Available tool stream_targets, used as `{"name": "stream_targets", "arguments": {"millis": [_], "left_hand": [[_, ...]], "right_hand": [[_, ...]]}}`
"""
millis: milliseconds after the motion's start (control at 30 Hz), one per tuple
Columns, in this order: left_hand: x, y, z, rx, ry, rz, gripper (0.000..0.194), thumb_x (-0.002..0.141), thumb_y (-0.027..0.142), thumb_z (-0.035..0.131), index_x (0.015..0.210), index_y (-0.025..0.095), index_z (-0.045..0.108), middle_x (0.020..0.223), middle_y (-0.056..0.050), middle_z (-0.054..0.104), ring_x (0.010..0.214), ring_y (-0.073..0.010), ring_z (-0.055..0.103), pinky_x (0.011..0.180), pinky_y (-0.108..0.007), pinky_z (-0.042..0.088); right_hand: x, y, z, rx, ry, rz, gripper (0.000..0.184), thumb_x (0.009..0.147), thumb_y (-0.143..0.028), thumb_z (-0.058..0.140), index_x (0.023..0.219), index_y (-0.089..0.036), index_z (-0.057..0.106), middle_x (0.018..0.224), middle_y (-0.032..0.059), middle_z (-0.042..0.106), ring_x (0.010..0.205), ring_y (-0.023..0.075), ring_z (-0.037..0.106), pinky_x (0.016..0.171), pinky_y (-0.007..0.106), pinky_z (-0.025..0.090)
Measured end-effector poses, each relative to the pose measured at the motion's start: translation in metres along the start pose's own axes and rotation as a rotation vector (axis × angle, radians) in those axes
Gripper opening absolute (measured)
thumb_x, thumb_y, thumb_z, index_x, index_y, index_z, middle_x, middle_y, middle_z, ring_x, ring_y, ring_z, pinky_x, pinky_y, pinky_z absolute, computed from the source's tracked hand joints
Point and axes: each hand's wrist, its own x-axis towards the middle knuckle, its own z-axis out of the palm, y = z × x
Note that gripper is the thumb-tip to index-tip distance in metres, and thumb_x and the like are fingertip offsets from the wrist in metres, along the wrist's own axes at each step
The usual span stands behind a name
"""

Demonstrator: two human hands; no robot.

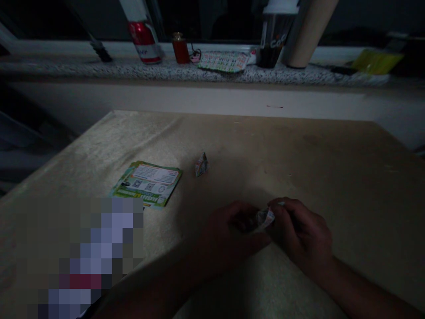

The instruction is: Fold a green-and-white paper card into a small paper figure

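A small piece of folded printed paper (265, 217) sits between my two hands, its pale lower edge catching some light. My right hand (305, 235) pinches it from the right with thumb and fingers. On the other side my left hand (229, 230) curls around its left end, with the thumb along the underside; shadow hides the fingertips. Farther up the table stands another small folded paper piece (201, 165), pointed at the top. Left of that lies a flat green-and-white printed packet (149, 184) with small square codes.
The pale table (252, 137) ends at a wall below a speckled windowsill (116, 68). On the sill stand a red can (144, 42), an orange-red bottle (180, 48), a printed sheet (222, 61), a dark cup (272, 40) and a tan cylinder (308, 33). Pixelated blur covers the lower left.
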Motion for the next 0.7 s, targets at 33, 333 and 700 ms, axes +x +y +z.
{"name": "stream_targets", "arguments": {"millis": [33, 333, 700], "left_hand": [[0.0003, -0.0002, 0.0010, 0.014, -0.001, 0.019, 0.035, 0.075, 0.038, 0.082, 0.102, 0.018, 0.074, 0.095, -0.007, 0.076, 0.089, -0.0221, 0.068, 0.080, -0.033, 0.051], [0.0010, -0.0041, 0.0010, -0.033, 0.072, 0.023, 0.024, 0.083, 0.041, 0.076, 0.081, 0.017, 0.078, 0.072, -0.001, 0.071, 0.066, -0.0139, 0.061, 0.061, -0.024, 0.043], [0.0038, -0.0025, -0.0003, -0.361, 0.027, -0.015, 0.026, 0.075, 0.039, 0.084, 0.069, 0.016, 0.076, 0.062, -0.002, 0.072, 0.059, -0.0136, 0.064, 0.060, -0.025, 0.049]], "right_hand": [[-0.0001, -0.0011, 0.0006, 0.008, -0.020, -0.023, 0.012, 0.098, -0.016, 0.055, 0.096, -0.022, 0.064, 0.074, 0.0001, 0.070, 0.059, 0.0124, 0.067, 0.054, 0.021, 0.052], [-0.0009, 0.0000, 0.0025, 0.225, -0.052, 0.119, 0.012, 0.100, -0.024, 0.054, 0.094, -0.021, 0.064, 0.063, -0.0021, 0.066, 0.049, 0.0108, 0.060, 0.045, 0.019, 0.046], [0.0002, 0.0039, 0.0050, 0.475, -0.416, 0.163, 0.031, 0.103, -0.035, 0.051, 0.079, -0.018, 0.062, 0.062, -0.0018, 0.054, 0.055, 0.0108, 0.049, 0.049, 0.024, 0.038]]}}
